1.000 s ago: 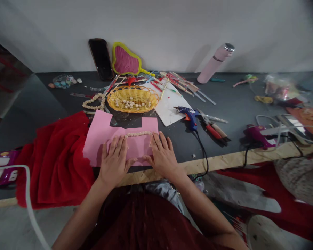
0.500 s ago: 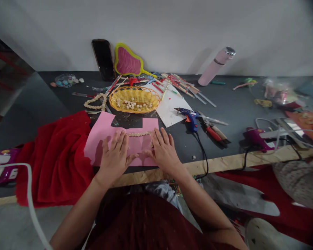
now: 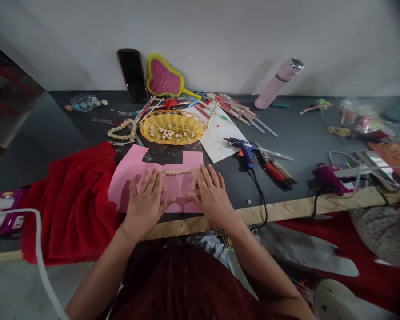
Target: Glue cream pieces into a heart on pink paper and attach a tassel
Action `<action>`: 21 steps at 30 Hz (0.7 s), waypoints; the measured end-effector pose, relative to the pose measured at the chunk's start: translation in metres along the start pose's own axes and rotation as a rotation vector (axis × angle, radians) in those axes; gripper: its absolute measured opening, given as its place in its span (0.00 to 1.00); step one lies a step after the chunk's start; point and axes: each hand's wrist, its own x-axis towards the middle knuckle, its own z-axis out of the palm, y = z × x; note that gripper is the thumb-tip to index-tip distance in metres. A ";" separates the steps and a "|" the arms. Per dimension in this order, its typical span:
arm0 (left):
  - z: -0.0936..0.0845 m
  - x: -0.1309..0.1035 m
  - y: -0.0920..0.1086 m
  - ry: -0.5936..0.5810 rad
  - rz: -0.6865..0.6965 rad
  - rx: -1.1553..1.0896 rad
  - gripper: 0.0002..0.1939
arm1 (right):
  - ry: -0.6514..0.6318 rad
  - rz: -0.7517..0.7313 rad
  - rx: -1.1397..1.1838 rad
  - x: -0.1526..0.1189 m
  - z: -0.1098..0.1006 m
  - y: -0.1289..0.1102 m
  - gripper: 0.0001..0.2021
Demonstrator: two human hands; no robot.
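Note:
A pink paper sheet (image 3: 128,171) with a notch cut from its far edge lies at the table's front. On it is a strip of small beige pieces (image 3: 178,172), running straight between my hands and bending toward me at the right. My left hand (image 3: 145,195) lies flat over the strip's left end, fingers stretched out. Over the right end rests my right hand (image 3: 213,193), palm down, fingers extended and thumb pointing inward. Both hands partly cover the strip. Just beyond the paper stands a yellow woven basket (image 3: 163,120) with small beige pieces in it.
Left of the paper lies red plush cloth (image 3: 73,204). A beige heart-shaped loop (image 3: 133,131) sits beside the basket. To the right are a blue glue gun (image 3: 248,155) with its cord, and red-handled pliers (image 3: 275,171). A phone (image 3: 132,75) and a pink bottle (image 3: 275,86) stand at the wall.
My right hand has shifted slightly right, showing more of the strip's right side. The left hand stays nearly in place.

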 end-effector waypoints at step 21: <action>0.014 -0.043 -0.010 -0.068 -0.041 0.014 0.40 | -0.005 0.032 0.003 -0.046 0.003 0.000 0.29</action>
